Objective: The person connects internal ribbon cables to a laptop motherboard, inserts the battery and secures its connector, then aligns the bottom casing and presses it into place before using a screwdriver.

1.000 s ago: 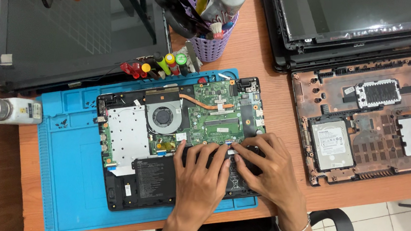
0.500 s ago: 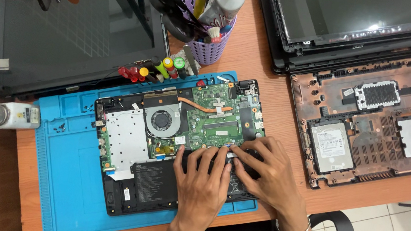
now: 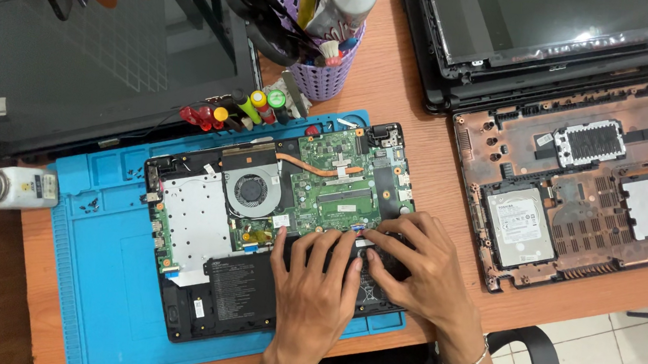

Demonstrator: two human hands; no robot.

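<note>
An opened laptop base [image 3: 200,288] lies on a blue repair mat [image 3: 94,264], showing a green motherboard [image 3: 339,183], a round fan [image 3: 250,189] and a black battery [image 3: 242,287]. My left hand [image 3: 314,285] rests flat on the black part below the motherboard, fingers spread. My right hand [image 3: 414,266] lies beside it, its fingertips pressed at a small connector at the board's lower edge. Whether the fingers pinch anything there is hidden.
A detached laptop screen [image 3: 110,57] leans at the back left. A purple tool cup [image 3: 325,66] and colour-handled screwdrivers [image 3: 237,110] sit behind the mat. A brown bottom cover with a hard drive [image 3: 517,224] lies right, stacked screens [image 3: 551,38] behind it. A white bottle [image 3: 7,188] lies far left.
The view has shifted slightly; both hands stay on the laptop base, the right fingertips creeping a little toward the board's lower edge.
</note>
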